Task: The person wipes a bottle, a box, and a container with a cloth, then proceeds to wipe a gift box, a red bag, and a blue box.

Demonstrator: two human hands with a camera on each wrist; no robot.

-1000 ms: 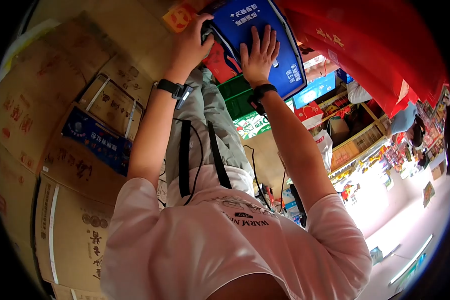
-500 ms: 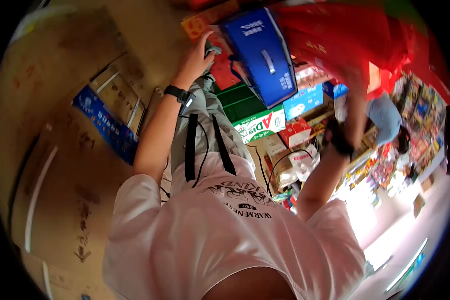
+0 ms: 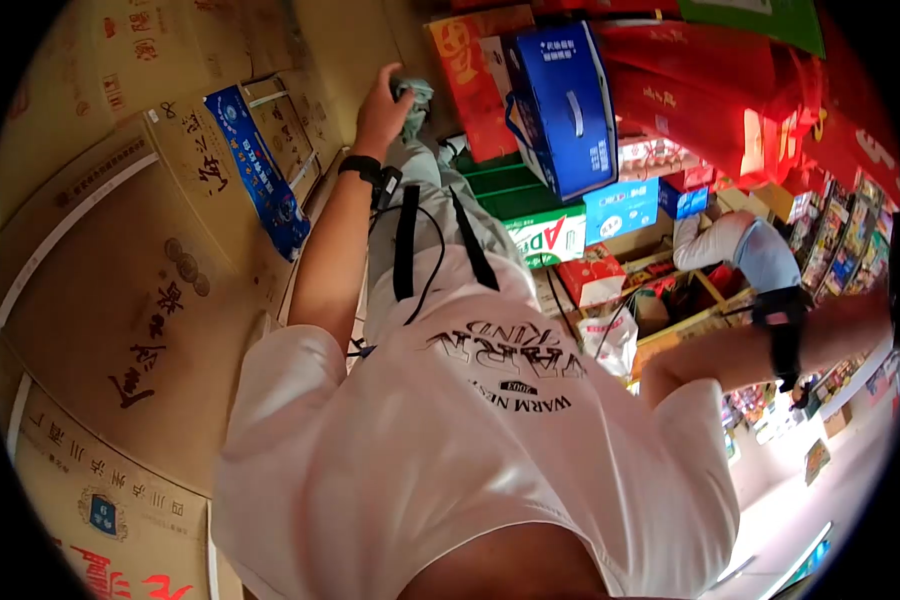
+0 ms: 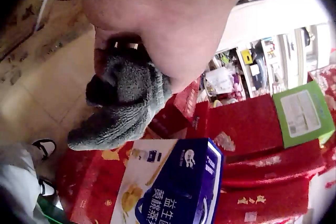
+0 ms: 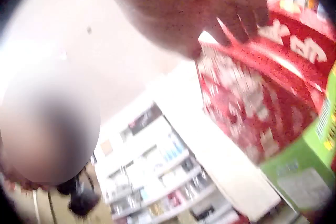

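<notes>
My left hand (image 3: 378,118) grips a crumpled grey-green cloth (image 3: 417,104); in the left wrist view the cloth (image 4: 126,98) hangs below the hand (image 4: 157,19). Beside it, apart from the hand, stands a blue carton with a handle (image 3: 575,125), its printed side (image 4: 181,182) facing the left wrist camera. My right arm stretches far to the right, the hand (image 3: 845,330) dim near the edge of the head view. In the right wrist view, blurred, the right hand's (image 5: 194,8) fingers curl at the top edge of a red patterned package (image 5: 241,98).
Large brown cartons (image 3: 120,300) line the left side. Red bags (image 3: 670,100) and a green box (image 4: 302,113) stand beyond the blue carton. A green-and-white carton (image 3: 550,235) sits below it. Another person in a light blue top (image 3: 765,255) is at the right, near stocked shelves (image 3: 840,240).
My right hand has left the blue carton's top and swung far to the right. The left hand still holds the cloth. The head view has shifted.
</notes>
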